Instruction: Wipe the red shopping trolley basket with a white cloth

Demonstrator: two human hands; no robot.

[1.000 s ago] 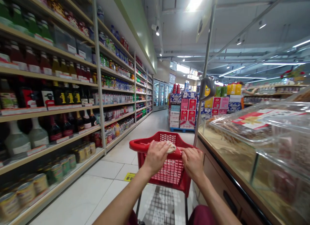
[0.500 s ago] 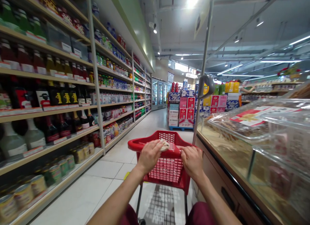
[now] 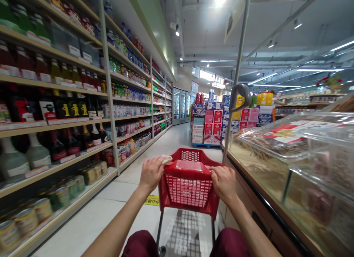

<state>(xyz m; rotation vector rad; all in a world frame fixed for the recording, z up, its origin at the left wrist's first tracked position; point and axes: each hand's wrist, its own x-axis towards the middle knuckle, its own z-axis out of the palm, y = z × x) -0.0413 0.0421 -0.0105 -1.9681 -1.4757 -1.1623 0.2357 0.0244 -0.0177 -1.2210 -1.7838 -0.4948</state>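
Observation:
A red shopping cart [image 3: 187,174] with a mesh basket stands in front of me in the aisle. At the left end of its handle, my left hand [image 3: 151,173] is closed on a small off-white cloth [image 3: 166,159] that pokes out past the fingers. The cloth and fingers press against the handle there. Around the right end of the handle my right hand [image 3: 223,180] is wrapped, thumb side inward. Between the two hands a clear label cover shows on the handle's middle. My knees, in dark red trousers, are at the bottom of the view.
Shelves [image 3: 110,115] of bottles, cans and jars line the left. A glass-edged display counter [image 3: 276,168] with clear-lidded food trays runs close on the right, beside a metal pole [image 3: 237,61]. Stacked drink boxes [image 3: 212,129] stand ahead. A yellow floor sticker [image 3: 152,200] lies left of the cart.
My left hand has slid left with the cloth, from near the handle's middle to its left end. My right hand has shifted slightly right, still gripping the handle.

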